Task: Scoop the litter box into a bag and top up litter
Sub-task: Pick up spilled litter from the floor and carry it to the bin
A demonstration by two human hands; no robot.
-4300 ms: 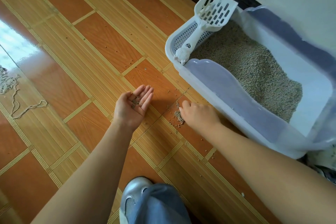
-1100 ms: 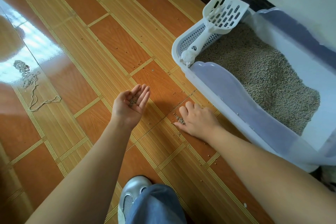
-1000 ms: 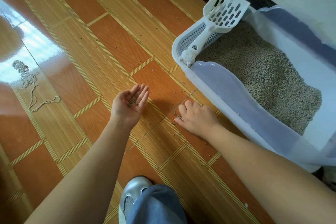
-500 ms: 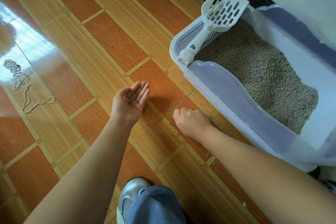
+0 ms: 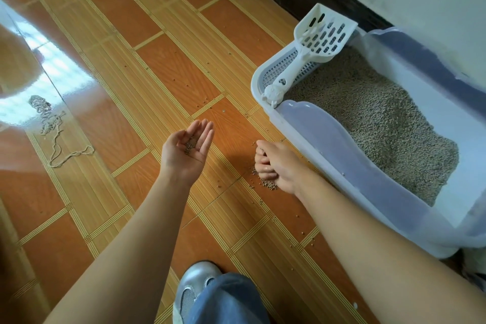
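Down at floor level now, right beside the litter box (image 5: pixel 310 137), which sits against the wall. The left hand (image 5: pixel 188 151) hangs out to the left of the box, well clear of it, palm up. Its fingers are relaxed and held together in a shallow cup, carrying a little pile of grains (image 5: pixel 190 145).

The right hand (image 5: pixel 274 166) is down on the floor (image 5: pixel 168 71), just beside the box's near wall. Its fingers are curled in tight, knuckles up, and they clench some of the spilled pellets (image 5: pixel 268 184). A few grains peek out between thumb and forefinger. More lie in a small cluster against the heel of that hand, with strays dotted across the tiles left of the box.

Inside the box the litter (image 5: pixel 381 118) lies in an uneven bed. The white scoop (image 5: pixel 314 42) is propped on the box's far-left corner, its slotted head tilted up above the rim and its handle lying on the grid step there.

Well away to the left of the box, a tangle of string (image 5: pixel 56 137) lies on the shiny tiles. Nearest the camera, a silver shoe (image 5: pixel 193 288) and a denim knee (image 5: pixel 226 300).
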